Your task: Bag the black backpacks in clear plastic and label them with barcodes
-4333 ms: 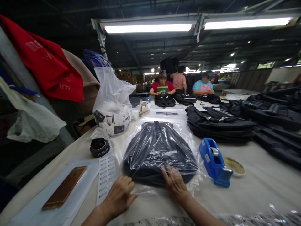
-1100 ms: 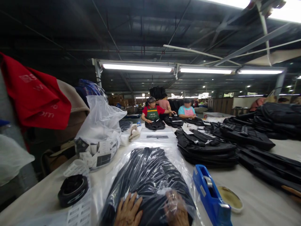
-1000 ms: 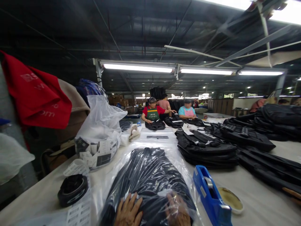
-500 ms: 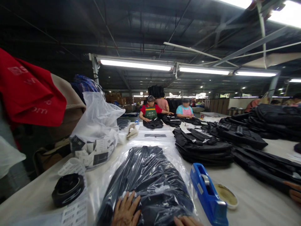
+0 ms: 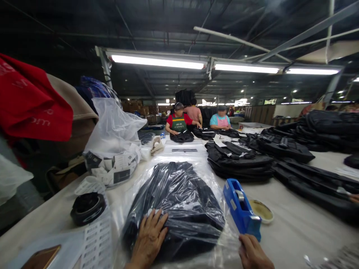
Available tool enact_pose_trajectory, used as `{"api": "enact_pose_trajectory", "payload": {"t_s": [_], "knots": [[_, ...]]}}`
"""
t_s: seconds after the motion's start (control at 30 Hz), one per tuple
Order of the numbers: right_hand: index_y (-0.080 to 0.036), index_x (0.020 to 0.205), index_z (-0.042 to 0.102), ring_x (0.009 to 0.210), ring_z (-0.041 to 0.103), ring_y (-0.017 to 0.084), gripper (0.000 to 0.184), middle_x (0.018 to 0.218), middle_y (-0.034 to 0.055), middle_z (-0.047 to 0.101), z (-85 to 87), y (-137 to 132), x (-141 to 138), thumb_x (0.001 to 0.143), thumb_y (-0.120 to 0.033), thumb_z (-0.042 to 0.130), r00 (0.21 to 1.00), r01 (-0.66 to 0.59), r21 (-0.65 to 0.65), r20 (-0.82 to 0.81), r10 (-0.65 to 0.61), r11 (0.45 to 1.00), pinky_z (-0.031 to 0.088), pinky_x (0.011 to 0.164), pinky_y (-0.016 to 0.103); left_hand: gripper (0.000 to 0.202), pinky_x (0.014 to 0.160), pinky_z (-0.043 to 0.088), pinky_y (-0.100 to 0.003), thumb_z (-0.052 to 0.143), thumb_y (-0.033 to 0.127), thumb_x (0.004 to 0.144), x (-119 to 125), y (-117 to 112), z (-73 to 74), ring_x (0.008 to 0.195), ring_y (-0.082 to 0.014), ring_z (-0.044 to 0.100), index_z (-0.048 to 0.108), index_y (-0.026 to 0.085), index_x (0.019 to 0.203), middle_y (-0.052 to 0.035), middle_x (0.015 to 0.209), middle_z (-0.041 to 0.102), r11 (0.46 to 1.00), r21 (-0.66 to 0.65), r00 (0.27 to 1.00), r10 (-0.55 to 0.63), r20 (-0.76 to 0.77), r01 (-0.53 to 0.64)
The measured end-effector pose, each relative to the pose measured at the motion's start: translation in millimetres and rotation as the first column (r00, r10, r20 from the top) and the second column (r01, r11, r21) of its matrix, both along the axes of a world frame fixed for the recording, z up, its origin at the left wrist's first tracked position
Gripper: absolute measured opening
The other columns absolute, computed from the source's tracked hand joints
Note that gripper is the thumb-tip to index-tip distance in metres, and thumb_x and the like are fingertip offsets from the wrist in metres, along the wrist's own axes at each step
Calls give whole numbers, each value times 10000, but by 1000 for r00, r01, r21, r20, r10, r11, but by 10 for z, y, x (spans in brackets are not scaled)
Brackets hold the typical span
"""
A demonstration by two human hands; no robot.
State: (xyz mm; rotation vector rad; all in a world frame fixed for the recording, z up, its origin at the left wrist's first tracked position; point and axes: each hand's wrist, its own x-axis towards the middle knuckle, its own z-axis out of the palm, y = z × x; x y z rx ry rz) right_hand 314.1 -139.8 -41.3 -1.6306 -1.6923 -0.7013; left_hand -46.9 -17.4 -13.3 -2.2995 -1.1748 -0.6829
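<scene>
A black bag (image 5: 185,201) lies flat in front of me inside a clear plastic bag (image 5: 224,246). My left hand (image 5: 150,237) rests on its left side with the fingers stretched out, pressing through the plastic. At the right, my right hand (image 5: 252,252) is closed in a pinch on the edge of the clear plastic bag, and the film is drawn taut toward it. A blue tape dispenser (image 5: 242,211) stands just beyond my right hand.
To the left are a black roll (image 5: 88,209), a strip of printed labels (image 5: 97,243) and a plastic sack of tags (image 5: 117,164). Black bags (image 5: 238,164) are stacked at the right. Two co-workers (image 5: 179,121) sit across the table. A co-worker's hand shows at the right edge.
My right hand has moved right off the black bag and now grips the plastic's edge, pulling it outward. My left hand stays on the bag. The camera view has tilted down.
</scene>
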Motion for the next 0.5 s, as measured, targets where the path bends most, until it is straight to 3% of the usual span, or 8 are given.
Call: {"api": "enact_pose_trajectory", "payload": {"t_s": [0.13, 0.27, 0.5], "knots": [[-226, 813, 537, 648, 637, 156, 182, 776, 33, 627, 197, -61, -281, 768, -197, 363, 958, 20, -90, -284, -45, 996, 512, 539, 238, 413, 948, 420, -465, 381, 322, 907, 3, -24, 42, 1248, -259, 399, 403, 331, 1319, 6, 1338, 484, 993, -116, 1000, 11, 6, -11], [-225, 708, 545, 604, 617, 174, 175, 679, 29, 619, 245, -114, -268, 697, -282, 380, 858, 10, -176, -504, -99, 984, 499, 555, 271, 442, 964, 407, -470, 362, 348, 916, -27, -32, 61, 1260, -265, 382, 342, 319, 1357, -19, 1353, 466, 989, -146, 1000, -10, -18, 7], [-233, 674, 577, 660, 630, 181, 211, 669, 1, 647, 254, -327, -167, 641, -377, 426, 702, -99, -445, -665, -255, 890, 482, 616, 253, 613, 993, 364, -483, 423, 518, 865, -113, -70, 159, 1297, -289, 317, 212, 314, 1403, -54, 1405, 393, 978, -198, 990, -87, -109, 64]]}}
